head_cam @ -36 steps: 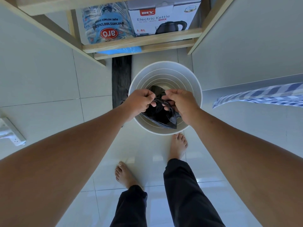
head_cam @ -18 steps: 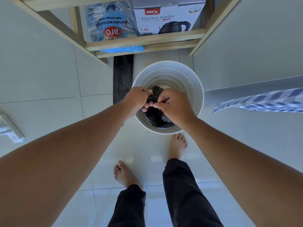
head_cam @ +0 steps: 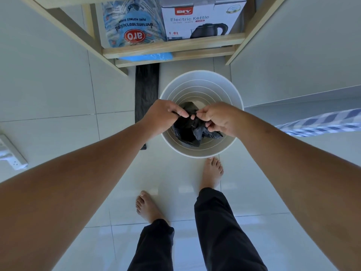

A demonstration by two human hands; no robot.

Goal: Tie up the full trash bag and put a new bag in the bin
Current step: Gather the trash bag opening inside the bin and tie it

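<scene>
1. at the far left edge of the frame a white power strip lies on the tiled floor.
2. left of centre, a flat black strip lies on the floor, its long axis running up the frame toward the wooden shelf.
3. the left hand is clamped on the black bag, fingers pinching its gathered top.
4. the bag hangs crumpled over the white bin at centre frame, its bulk pointing down into it.
5. the right hand is clamped on the same bag, beside the left.
6. a checked cloth enters at the right edge.
</scene>
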